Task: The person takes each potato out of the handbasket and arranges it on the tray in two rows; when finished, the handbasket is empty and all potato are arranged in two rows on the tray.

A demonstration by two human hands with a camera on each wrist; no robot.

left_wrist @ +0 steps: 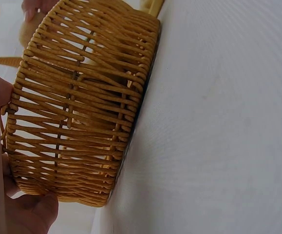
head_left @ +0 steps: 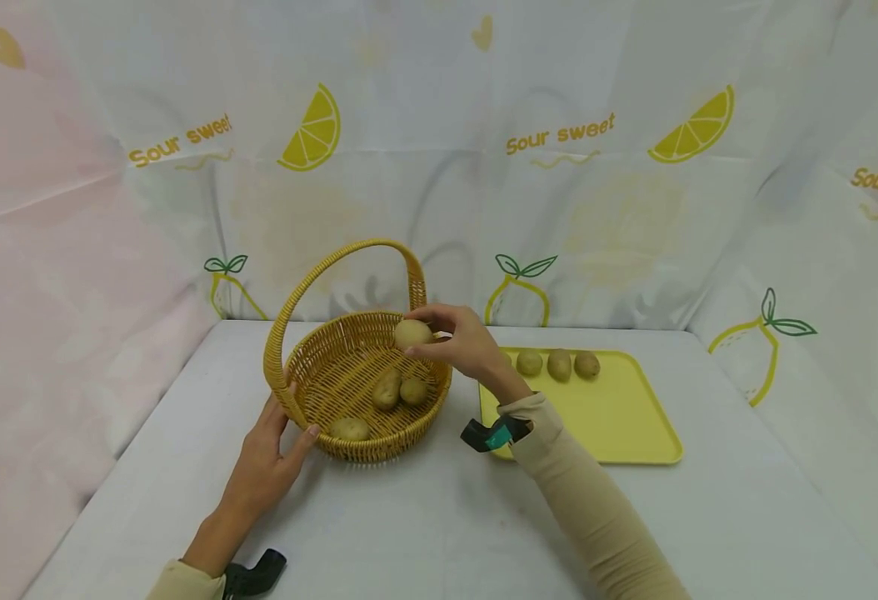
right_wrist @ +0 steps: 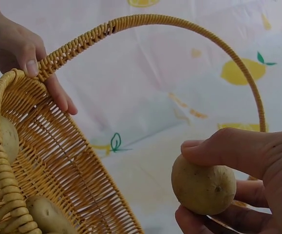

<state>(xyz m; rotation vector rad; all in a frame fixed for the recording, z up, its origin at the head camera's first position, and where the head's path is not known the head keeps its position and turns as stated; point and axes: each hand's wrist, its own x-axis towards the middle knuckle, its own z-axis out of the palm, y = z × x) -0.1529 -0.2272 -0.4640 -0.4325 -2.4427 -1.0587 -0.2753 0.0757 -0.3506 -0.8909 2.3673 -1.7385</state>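
My right hand (head_left: pixel 469 342) pinches a round, pale potato (head_left: pixel 412 334) between thumb and fingers, held over the far right side of a wicker basket (head_left: pixel 367 451). Inside the basket lie an oblong potato (head_left: pixel 386 389), a rounder potato (head_left: pixel 413 391) beside it, and another potato (head_left: pixel 350 429) close to the near wall. My left hand (head_left: pixel 262 467) grips the basket's left side near the foot of the handle (head_left: pixel 281 333), thumb over the rim and fingers against the outer wall. The right wrist view shows the held potato (right_wrist: pixel 204 187) above the thumb-and-finger grip's open side.
To the right, a yellow tray (head_left: pixel 619 421) bears several potatoes in a row along its far edge; my right forearm covers part of its left side. A white cloth (head_left: pixel 401 533) covers the table. Behind it hangs a lemon-printed curtain (head_left: pixel 439 192).
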